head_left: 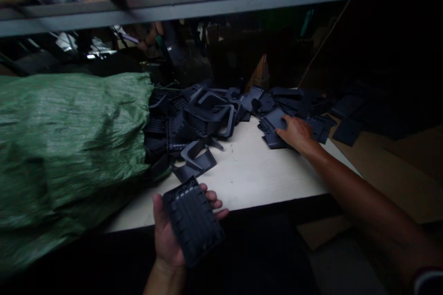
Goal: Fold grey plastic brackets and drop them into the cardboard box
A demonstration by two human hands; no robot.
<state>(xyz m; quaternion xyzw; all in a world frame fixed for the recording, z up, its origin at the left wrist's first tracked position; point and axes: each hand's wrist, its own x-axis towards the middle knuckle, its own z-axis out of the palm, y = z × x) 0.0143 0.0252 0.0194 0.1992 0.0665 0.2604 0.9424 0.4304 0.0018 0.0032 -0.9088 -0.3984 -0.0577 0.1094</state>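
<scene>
My left hand [166, 235] is closed around a flat black ribbed plastic plate [193, 219], held near the table's front edge. My right hand [296, 132] reaches far across the pale tabletop [249, 170] and rests, fingers bent, on another flat black plastic part [272, 125] at the edge of a heap. A pile of several black plastic parts [204, 115], some frame-shaped, spills from the mouth of a green woven sack [69, 138] lying on the left.
More black flat parts [346, 115] lie to the right over brown cardboard [398, 170]. A grey shelf rail [173, 9] runs overhead with red and blue items on it. Behind the pile it is dark and cluttered.
</scene>
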